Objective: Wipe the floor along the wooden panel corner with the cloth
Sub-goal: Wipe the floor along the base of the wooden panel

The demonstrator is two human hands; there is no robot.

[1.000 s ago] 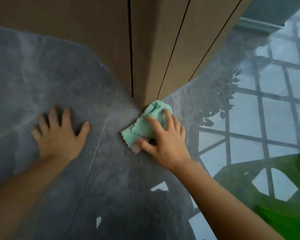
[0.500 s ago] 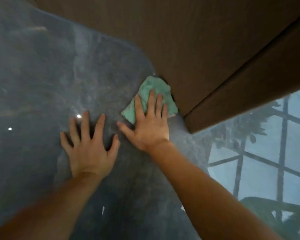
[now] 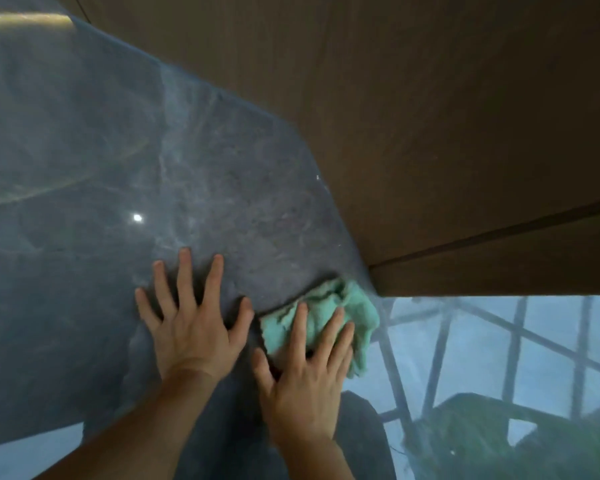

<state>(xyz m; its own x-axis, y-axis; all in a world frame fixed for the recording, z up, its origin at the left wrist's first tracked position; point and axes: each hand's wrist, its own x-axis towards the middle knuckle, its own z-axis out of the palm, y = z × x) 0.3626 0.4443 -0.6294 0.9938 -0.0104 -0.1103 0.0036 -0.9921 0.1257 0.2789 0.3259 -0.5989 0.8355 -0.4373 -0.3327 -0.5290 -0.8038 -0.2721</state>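
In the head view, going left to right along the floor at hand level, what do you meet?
Left hand flat on the floor → right hand pressing the green cloth → window reflection on the floor.

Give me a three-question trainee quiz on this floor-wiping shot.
1. True or false: the left hand holds the cloth.
2. Which hand presses the cloth? A) left B) right C) both
3. Fill in: the cloth lies on the floor at the corner of the wooden ____.

Key: 1. False, it rests flat on bare floor. 2. B, the right hand. 3. panel.
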